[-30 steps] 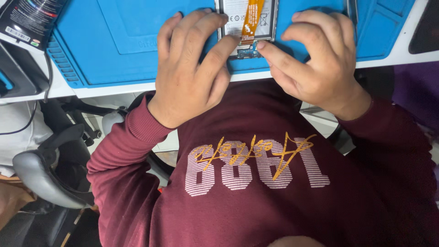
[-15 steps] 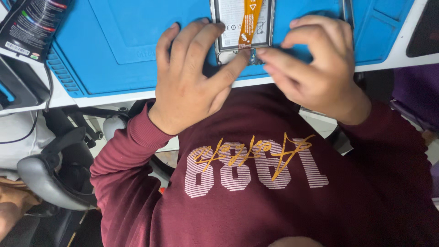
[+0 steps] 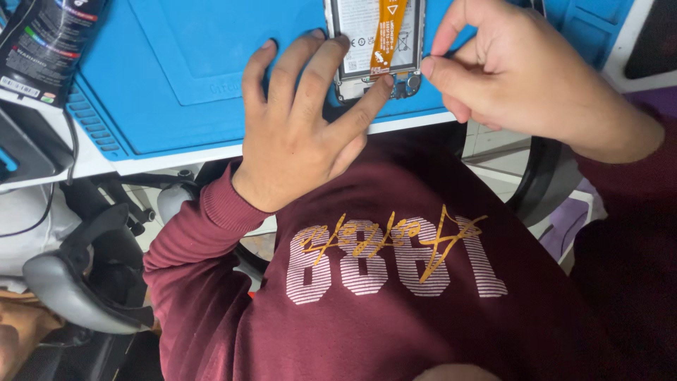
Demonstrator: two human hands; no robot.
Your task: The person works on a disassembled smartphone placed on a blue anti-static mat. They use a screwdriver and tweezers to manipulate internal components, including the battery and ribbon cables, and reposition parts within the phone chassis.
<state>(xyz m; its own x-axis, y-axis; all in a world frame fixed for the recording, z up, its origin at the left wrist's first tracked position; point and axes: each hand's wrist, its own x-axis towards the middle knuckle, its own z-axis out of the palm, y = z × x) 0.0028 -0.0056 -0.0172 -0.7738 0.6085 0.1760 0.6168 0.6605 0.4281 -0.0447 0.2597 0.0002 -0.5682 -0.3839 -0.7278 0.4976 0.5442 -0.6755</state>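
An opened phone (image 3: 355, 42) lies with its back off on a blue work mat (image 3: 190, 77), its white battery crossed by an orange flex cable (image 3: 386, 32). My left hand (image 3: 300, 134) rests spread on the mat, with two fingers on the phone's left side and the thumb tip pressing its bottom end beside the cable's tip. My right hand (image 3: 522, 77) comes in from the right with fingers curled, its thumb and forefinger pinched at the phone's lower right corner. Whether something small sits between those fingertips is hidden. The top of the phone is cut off by the frame.
A black printed pouch (image 3: 42, 42) lies at the mat's top left corner. The white table edge (image 3: 92, 166) runs just below the mat, with a dark device (image 3: 21, 141) at the left. A grey chair armrest (image 3: 77, 282) sits lower left.
The phone has come further into view toward me. My right hand has drawn back to the phone's right corner, and my left hand has spread out with its thumb on the bottom end.
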